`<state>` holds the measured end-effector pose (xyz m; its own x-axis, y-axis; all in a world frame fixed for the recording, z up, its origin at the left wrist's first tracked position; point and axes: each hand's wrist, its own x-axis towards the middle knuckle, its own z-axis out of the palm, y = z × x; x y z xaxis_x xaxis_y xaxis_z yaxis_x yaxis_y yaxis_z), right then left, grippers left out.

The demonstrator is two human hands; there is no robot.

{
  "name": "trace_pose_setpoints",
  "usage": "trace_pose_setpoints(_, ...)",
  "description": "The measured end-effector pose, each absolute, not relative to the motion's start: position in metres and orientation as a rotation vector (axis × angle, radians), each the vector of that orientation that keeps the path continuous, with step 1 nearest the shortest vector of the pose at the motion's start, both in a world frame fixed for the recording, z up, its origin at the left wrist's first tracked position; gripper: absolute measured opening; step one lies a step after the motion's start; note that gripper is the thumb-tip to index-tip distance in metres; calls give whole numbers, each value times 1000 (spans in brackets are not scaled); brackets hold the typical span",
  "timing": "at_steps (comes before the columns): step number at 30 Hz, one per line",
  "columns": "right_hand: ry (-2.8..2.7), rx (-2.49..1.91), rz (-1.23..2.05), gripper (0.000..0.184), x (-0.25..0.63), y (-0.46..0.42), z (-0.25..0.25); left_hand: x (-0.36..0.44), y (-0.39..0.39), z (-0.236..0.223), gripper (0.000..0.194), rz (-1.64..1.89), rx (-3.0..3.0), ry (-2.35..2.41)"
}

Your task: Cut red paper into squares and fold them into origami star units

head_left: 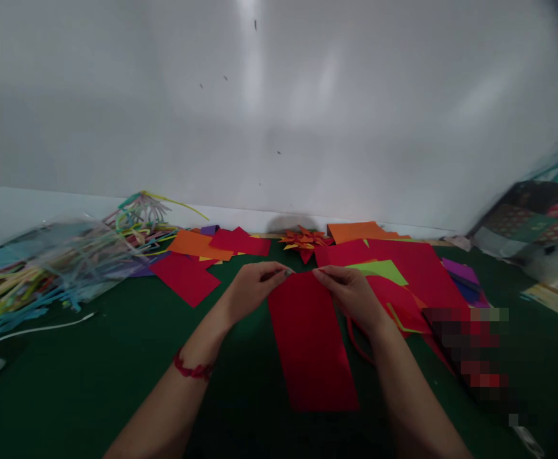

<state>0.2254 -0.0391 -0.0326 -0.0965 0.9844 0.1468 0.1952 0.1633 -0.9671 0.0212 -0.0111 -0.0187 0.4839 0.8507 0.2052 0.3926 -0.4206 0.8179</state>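
Observation:
A long red paper strip (313,347) hangs or lies before me, its far short edge between my two hands. My left hand (258,287) pinches the far left corner, thumb against the fingers. At the far right corner, my right hand (350,290) pinches the same edge. The strip looks flat, with its near end toward me over the green table (139,382). Just beyond my hands sits an orange-red folded paper flower (306,238). Whether the strip touches the tabletop I cannot tell.
Red sheets (403,258) and a lime-green paper (388,272) lie at the right, near a blurred-out device (479,357). Orange paper (197,245) and a red piece (185,278) are left. Bagged pipe cleaners (82,255) and a white cable (44,328) lie farther left. A white wall (279,115) stands behind.

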Motion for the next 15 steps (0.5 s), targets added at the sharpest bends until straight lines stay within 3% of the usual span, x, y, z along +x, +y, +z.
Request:
trace_pose_setpoints(6, -1653, -1276, 1032, 31, 212, -42, -37, 21, -14, -21, 26, 652, 2108, 1028)
trace_pose_setpoints(15, -1468, -1226, 1006, 29, 231, -37, -33, 11, -4, -23, 34, 635, 2000, 925)
